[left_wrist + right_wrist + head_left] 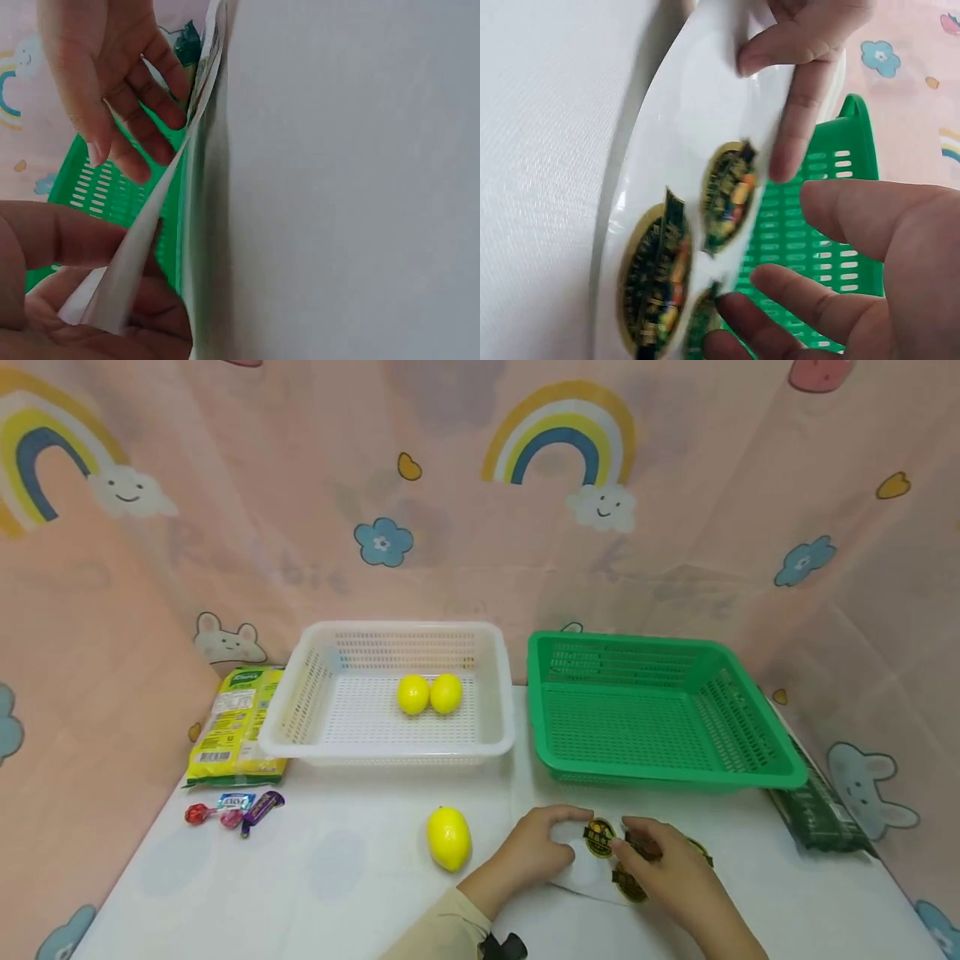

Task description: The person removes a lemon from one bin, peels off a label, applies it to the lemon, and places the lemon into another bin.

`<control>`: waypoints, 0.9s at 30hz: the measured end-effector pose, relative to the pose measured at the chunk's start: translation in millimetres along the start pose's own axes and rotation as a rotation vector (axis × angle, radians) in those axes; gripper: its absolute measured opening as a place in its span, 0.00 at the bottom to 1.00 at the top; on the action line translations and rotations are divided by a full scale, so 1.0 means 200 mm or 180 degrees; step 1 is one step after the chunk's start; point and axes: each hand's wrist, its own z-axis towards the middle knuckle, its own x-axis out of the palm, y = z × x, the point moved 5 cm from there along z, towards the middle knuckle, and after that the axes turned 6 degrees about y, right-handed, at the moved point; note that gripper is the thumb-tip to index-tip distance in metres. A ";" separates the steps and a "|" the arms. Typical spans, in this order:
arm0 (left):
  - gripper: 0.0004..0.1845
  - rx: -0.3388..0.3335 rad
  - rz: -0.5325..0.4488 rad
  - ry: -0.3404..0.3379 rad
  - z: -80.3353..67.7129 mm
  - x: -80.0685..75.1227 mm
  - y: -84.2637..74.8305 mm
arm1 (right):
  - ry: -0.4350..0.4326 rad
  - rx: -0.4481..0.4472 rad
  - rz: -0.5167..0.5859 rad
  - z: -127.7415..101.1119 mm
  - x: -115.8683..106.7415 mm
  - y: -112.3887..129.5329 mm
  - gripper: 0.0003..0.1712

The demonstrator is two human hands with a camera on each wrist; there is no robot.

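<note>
A white sticker sheet [588,878] with round dark-and-gold stickers [599,837] lies at the table's front edge, before the empty green basket [753,739]. My left hand [566,839] pinches the sheet's left end between thumb and fingers, lifting it. In the left wrist view the left hand [112,277] grips the raised sheet [150,225]. My right hand [633,852] touches the sheet's right part with its fingertips. In the right wrist view the right hand [787,240] has its thumb apart from the sheet [697,112], and one sticker [656,274] has a lifted edge. A loose lemon [448,837] lies left of my hands.
A white basket [300,710] at the back holds two lemons [429,694]. A yellow packet [236,727] and several wrapped sweets [234,808] lie at the left. A dark green packet [817,810] lies right of the green basket. A pink patterned curtain surrounds the table.
</note>
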 end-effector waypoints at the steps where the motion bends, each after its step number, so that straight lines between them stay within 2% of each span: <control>1: 0.33 0.0020 -0.0050 -0.0018 -0.01 0.00 -0.01 | -0.0020 0.0014 0.0015 -0.01 -0.01 0.00 0.44; 5: 0.34 0.0201 -0.0265 -0.0221 -0.07 0.00 -0.07 | -0.0197 0.0026 0.0088 -0.09 -0.04 0.02 0.45; 8: 0.33 0.0417 -0.0511 -0.0339 -0.13 -0.01 -0.14 | -0.0379 0.0012 0.0190 -0.14 -0.06 0.04 0.43; 15: 0.29 0.0953 -0.0971 -0.0404 -0.23 -0.03 -0.24 | -0.0605 -0.0050 0.0598 -0.21 -0.05 0.14 0.39; 22: 0.21 0.1124 -0.1391 -0.0367 -0.24 -0.03 -0.24 | -0.0735 -0.0081 0.0764 -0.21 -0.03 0.19 0.35; 27: 0.18 0.1189 -0.1354 -0.0477 -0.24 -0.05 -0.23 | -0.0655 0.0105 0.0922 -0.19 -0.03 0.18 0.36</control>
